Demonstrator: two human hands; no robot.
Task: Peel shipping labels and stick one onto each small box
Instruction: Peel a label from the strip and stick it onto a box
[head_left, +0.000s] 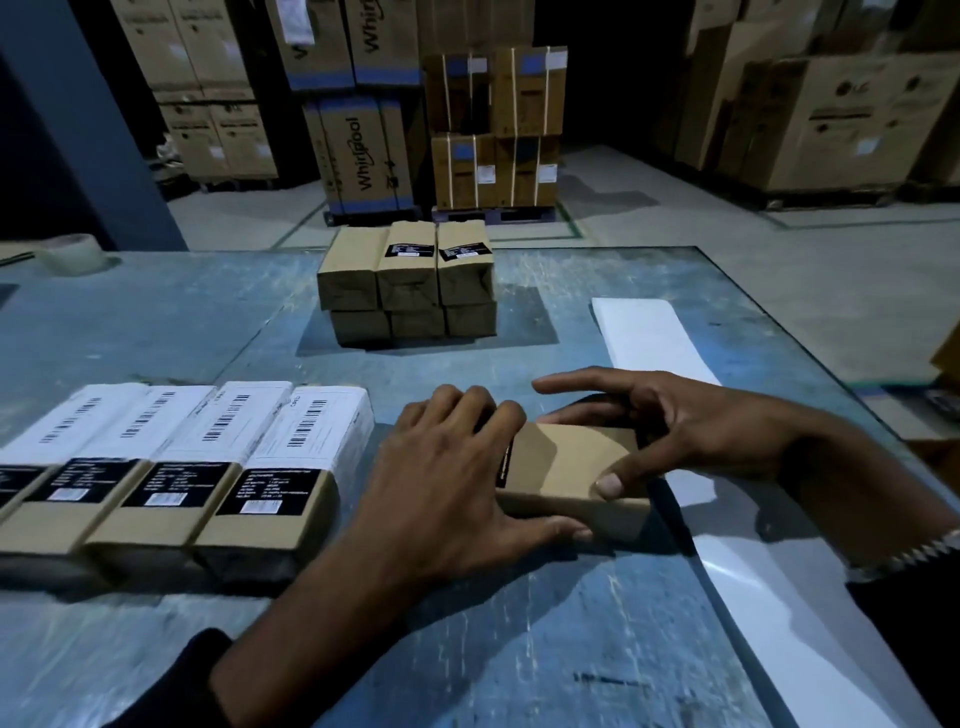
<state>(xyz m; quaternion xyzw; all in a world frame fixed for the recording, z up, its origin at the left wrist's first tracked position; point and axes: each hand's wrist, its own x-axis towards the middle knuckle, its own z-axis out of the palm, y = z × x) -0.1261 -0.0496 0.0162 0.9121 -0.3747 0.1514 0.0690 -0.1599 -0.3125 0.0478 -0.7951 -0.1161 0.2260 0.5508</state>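
Cardboard, plain and unlabelled on top, the small box (569, 470) lies on the desk (519, 649) just right of the labelled row (171, 457). Left hand (447, 493) grips its near-left corner; right hand (670, 421) pinches its right side. Square it beside the row, hold it flat, then reach for the label strip (649, 332) lying behind.

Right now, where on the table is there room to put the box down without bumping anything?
Bare tabletop lies between the row of labelled boxes and the tape roll, left of the unlabelled stack. More room sits in front of the row, beside the left hand. It is crowded where both hands hold the plain box, with the right hand over the white label sheet.
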